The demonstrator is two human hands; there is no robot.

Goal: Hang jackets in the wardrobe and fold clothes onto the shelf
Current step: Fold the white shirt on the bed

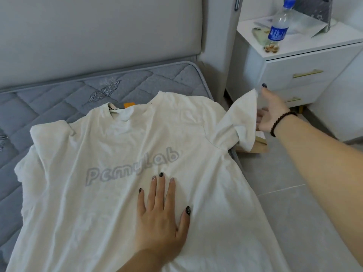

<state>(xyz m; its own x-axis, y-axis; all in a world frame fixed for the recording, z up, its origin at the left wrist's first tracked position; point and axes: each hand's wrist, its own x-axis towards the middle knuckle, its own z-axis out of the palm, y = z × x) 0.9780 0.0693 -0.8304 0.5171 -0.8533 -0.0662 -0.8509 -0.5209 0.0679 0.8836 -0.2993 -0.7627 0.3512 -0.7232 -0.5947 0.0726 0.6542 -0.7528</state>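
We see a white shirt [110, 173] spread front-up on the mattress [59, 95], its grey lettering just beyond the left fingertips. The left hand [163, 214] lies flat on the shirt's chest, fingers [160, 191] straight and spread, pressing the cloth. The right hand [273, 112] pinches the sleeve [237, 120], lifted off the bed edge, thumb up. Beyond those fingers stands a nightstand [306, 75] bearing a bottle [280, 26].

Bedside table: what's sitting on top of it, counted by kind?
Water bottle, blue cap and label: 1
Phone lying flat: 1
Grey marbled paper bag, partly out of view: 1
Small brownish bits at the bottle's foot, too blurred to count or name
Total: 3 countable things
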